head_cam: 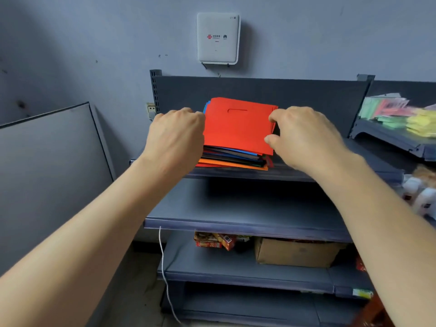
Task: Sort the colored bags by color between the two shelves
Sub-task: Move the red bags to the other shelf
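A stack of flat colored bags lies on the top shelf (330,172), with a red bag (236,128) on top and blue, black and orange bags (231,162) showing at its front edge. My left hand (177,135) is against the stack's left side, its fingers curled and hidden behind the knuckles. At the stack's right edge, my right hand (302,135) has thumb and fingers bent toward the red bag; whether they pinch it is unclear. The second shelf (247,218) below is bare.
A white box (218,37) is mounted on the wall above. A neighbouring shelf at right holds green, red and yellow packets (396,112). Lower shelves hold a cardboard box (295,252) and small cartons (214,240). A grey panel (52,156) leans at left. A white cord (165,267) hangs down.
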`<state>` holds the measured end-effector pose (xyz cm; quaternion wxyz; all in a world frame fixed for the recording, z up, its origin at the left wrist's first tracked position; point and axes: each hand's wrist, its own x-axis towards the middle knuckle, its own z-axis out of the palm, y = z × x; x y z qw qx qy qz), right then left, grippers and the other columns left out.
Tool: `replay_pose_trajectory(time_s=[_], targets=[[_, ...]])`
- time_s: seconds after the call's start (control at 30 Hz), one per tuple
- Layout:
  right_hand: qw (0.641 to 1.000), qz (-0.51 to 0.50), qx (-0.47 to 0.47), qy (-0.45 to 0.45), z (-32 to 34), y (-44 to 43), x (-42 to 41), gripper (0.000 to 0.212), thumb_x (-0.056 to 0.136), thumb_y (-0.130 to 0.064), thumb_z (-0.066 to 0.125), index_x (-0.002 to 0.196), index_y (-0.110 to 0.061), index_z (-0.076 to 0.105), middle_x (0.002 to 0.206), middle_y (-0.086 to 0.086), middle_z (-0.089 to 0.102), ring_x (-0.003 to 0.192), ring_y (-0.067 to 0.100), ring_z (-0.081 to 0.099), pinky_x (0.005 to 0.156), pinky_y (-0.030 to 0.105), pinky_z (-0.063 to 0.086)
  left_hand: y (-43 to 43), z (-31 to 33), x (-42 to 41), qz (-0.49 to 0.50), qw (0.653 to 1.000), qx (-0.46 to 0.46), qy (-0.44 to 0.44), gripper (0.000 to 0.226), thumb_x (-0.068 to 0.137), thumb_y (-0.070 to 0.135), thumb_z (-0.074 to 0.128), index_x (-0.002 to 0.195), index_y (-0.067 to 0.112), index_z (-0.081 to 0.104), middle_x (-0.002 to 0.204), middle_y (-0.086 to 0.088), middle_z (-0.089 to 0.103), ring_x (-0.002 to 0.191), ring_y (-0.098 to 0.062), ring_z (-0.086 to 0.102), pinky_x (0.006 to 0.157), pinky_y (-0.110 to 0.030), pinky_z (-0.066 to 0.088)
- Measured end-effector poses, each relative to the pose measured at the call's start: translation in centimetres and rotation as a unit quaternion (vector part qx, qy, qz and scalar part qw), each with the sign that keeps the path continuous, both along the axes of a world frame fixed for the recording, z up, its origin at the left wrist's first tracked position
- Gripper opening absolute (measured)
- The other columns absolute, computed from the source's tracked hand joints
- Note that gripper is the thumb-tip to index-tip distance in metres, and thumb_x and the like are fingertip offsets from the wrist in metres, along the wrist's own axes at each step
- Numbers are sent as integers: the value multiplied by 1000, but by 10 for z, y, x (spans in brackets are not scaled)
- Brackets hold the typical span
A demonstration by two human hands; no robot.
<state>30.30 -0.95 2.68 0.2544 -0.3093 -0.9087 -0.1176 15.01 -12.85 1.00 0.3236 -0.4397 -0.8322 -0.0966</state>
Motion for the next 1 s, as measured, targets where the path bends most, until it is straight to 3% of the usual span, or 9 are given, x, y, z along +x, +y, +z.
replay_pose_trajectory(time_s=[0.2,0.53,0.67,0.8,0.9,1.0], targets=[[997,-8,-61,35,-4,78,-26,25,97,-28,47,110,-11,60,108,13,63,98,36,57,71,34,40,50,-8,-27,28,997,8,-73,21,89,17,52,106,7,59,100,-8,61,92,-34,56,66,-31,36],[987,-55,-150,-4,-25,147,-78,40,92,-40,55,116,-9,58,117,12,61,106,35,56,75,36,43,128,-23,-104,6,987,5,-164,16,84,18,56,95,7,62,96,-13,66,90,-36,59,68,-33,44],[981,-73,-176,-24,-27,165,-103,39,90,-46,55,103,-10,59,108,11,62,98,32,57,68,33,38,156,-28,-141,-4,984,-10,-179,12,83,18,58,92,10,59,97,-14,65,85,-33,57,67,-33,42],[968,-107,-221,-54,-28,180,-129,43,89,-54,53,87,-11,51,103,11,60,94,31,55,69,33,39,172,-35,-175,7,973,-21,-228,33,86,26,59,108,2,56,105,-14,60,92,-32,53,72,-33,40],[953,-134,-263,-67,-32,188,-147,47,87,-59,52,84,-11,49,107,13,60,96,32,56,72,34,42,177,-43,-194,14,958,-56,-282,34,86,37,61,88,3,52,92,-12,58,86,-32,50,67,-31,38],[938,-157,-298,-84,-37,196,-159,57,85,-62,51,103,-8,57,115,15,58,104,34,56,80,37,46,181,-45,-203,25,947,-77,-312,46,86,42,61,63,9,38,64,-4,43,73,-28,43,54,-32,28]])
